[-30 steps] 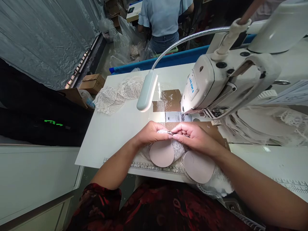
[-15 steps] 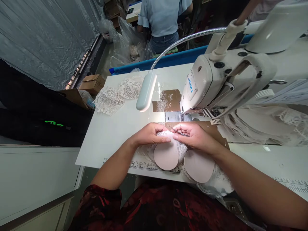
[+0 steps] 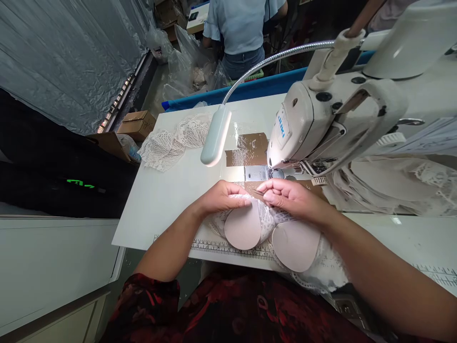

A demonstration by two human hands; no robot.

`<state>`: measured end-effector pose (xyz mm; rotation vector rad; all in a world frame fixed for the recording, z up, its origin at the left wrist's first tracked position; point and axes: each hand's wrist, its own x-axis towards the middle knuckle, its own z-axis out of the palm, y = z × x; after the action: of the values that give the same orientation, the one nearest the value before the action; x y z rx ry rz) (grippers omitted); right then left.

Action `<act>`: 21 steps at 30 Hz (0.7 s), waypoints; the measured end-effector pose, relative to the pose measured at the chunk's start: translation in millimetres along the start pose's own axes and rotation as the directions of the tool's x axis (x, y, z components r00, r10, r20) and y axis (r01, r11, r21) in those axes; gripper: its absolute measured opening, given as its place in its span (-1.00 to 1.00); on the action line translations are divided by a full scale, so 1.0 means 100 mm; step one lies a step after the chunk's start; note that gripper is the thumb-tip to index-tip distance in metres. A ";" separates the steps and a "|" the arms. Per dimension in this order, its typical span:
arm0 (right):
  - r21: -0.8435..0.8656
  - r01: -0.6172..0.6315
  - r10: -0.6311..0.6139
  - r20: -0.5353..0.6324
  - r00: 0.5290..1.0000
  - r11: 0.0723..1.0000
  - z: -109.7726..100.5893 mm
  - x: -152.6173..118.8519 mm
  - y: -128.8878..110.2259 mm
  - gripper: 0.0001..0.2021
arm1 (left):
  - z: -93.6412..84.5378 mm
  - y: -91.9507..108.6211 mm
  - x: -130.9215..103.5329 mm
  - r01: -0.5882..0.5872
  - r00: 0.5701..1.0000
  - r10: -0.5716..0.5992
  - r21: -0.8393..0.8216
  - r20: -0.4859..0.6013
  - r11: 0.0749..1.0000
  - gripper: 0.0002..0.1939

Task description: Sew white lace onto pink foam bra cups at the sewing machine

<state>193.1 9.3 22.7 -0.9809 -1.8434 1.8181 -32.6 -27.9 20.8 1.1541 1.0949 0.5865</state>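
A white lace bra [image 3: 266,220] with two smooth, pale pink cups lies along the table's front edge. My left hand [image 3: 225,196] pinches the top of the left cup [image 3: 243,228] between thumb and fingers at its lace border. Just right of it, my right hand [image 3: 291,196] is closed around a thin pointed metal tool [image 3: 258,192], its tip towards the left; most of the tool is hidden in the fingers, so I cannot tell tweezers from snips. Below my right hand rests the right cup [image 3: 296,245].
A white sewing machine [image 3: 296,124] stands behind my hands, its needle plate [image 3: 256,173] beyond them. A lamp [image 3: 216,136] hangs over the table. More lace pieces lie at the back left [image 3: 164,147] and a stack [image 3: 389,183] at right. A co-worker [image 3: 241,28] sits ahead.
My right hand has drawn slightly right, away from my left, with the metal tool. The left cup has shifted a little left and tilted with my left hand.
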 end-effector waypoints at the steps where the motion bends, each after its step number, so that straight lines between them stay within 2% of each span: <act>1: 0.002 -0.013 0.013 0.016 1.000 1.000 0.00 0.00 -0.02 -0.69 | 0.00 0.00 0.00 0.007 1.000 -0.007 -0.010 -0.013 1.000 -0.71; 6: 0.014 -0.009 0.008 0.056 0.998 1.000 0.08 0.02 -0.05 -0.72 | 0.02 -0.03 0.02 0.001 0.999 -0.003 -0.050 -0.045 0.999 -0.71; 16: -0.114 0.099 -0.105 -0.043 0.994 0.989 0.16 0.02 0.00 -0.77 | 0.03 -0.05 0.03 0.001 1.000 -0.001 -0.007 -0.024 1.000 -0.68; 21: -0.035 0.031 -0.033 -0.061 0.998 0.999 0.09 0.03 0.02 -0.71 | 0.05 -0.02 0.03 0.000 0.999 -0.001 -0.008 -0.042 1.000 -0.71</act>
<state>184.9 4.5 19.1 -1.0021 -1.8483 1.7240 -27.2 -28.1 17.6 1.1388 1.1276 0.6168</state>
